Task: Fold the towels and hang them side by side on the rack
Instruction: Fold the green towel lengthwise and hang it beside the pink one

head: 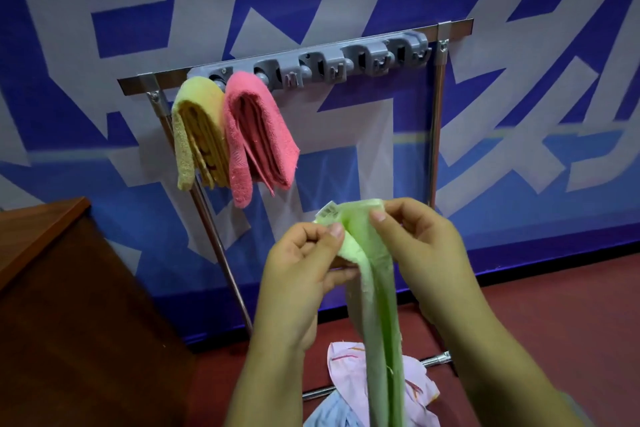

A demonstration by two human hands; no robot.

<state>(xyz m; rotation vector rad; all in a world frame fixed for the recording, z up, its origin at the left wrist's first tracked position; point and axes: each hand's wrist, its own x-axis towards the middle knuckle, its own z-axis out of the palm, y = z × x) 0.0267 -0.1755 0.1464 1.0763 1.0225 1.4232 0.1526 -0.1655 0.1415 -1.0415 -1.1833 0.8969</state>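
Observation:
A light green towel (375, 305) hangs lengthwise in front of me, its top edge with a white label pinched by both hands. My left hand (301, 263) grips the top left corner. My right hand (415, 243) grips the top right part, thumb on the cloth. On the rack (346, 62), a grey clip bar on a metal frame, a folded yellow towel (199, 128) and a folded pink towel (258, 135) hang side by side at the left end. The clips to their right hold nothing.
A brown wooden cabinet (69, 305) stands at the lower left. On the red floor below my hands lie a pink patterned cloth (349, 367) and a light blue cloth (332, 412). A blue and white banner (519, 114) covers the wall behind the rack.

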